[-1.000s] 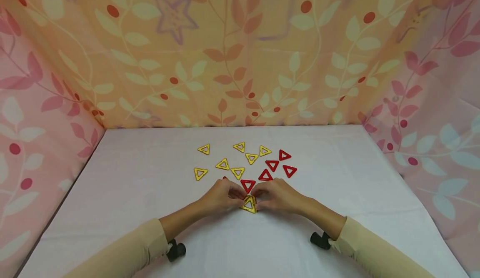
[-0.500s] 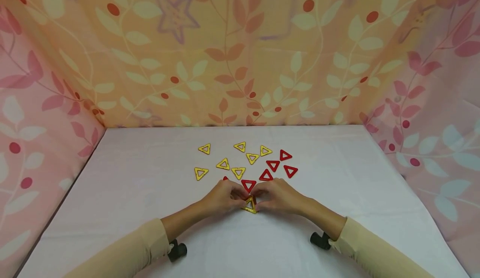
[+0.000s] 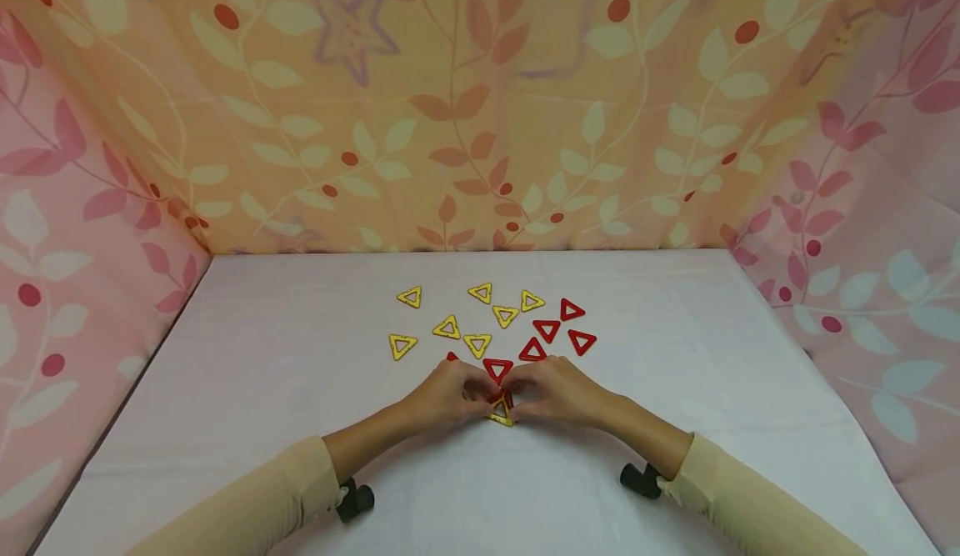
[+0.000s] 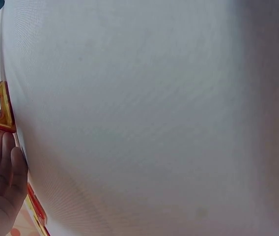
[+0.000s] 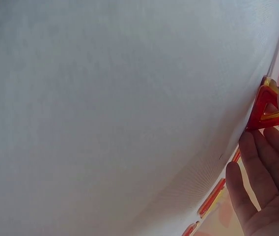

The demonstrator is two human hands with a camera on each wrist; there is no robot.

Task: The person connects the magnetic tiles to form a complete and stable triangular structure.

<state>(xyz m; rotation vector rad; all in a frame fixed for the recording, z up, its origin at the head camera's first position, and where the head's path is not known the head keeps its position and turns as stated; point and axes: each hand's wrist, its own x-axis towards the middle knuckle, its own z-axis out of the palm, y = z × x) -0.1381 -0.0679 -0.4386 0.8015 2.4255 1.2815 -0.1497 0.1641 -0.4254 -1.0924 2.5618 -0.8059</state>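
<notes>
Both hands meet near the front middle of the table around a small standing group of yellow and red triangular magnetic tiles (image 3: 502, 413). My left hand (image 3: 447, 395) pinches its left side with thumb and fingertips. In the left wrist view a yellow triangular tile (image 4: 8, 119) with red edging stands upright at that hand's fingers. My right hand (image 3: 558, 392) pinches the opposite side. There, the right wrist view has a red triangular tile (image 5: 258, 109) standing, with yellow behind it. The fingertips hide much of how the tiles join.
Just beyond the hands lies a flat red triangle (image 3: 498, 369). Several other red triangles (image 3: 582, 341) lie to the right, one partly hidden behind the left hand. Several yellow triangles (image 3: 447, 328) are spread farther back. Patterned cloth (image 3: 465, 106) walls the white table (image 3: 262, 331).
The held tiles have shifted slightly, with the yellow front face showing less and more red visible behind it. Both hands keep their grip in nearly the same place.
</notes>
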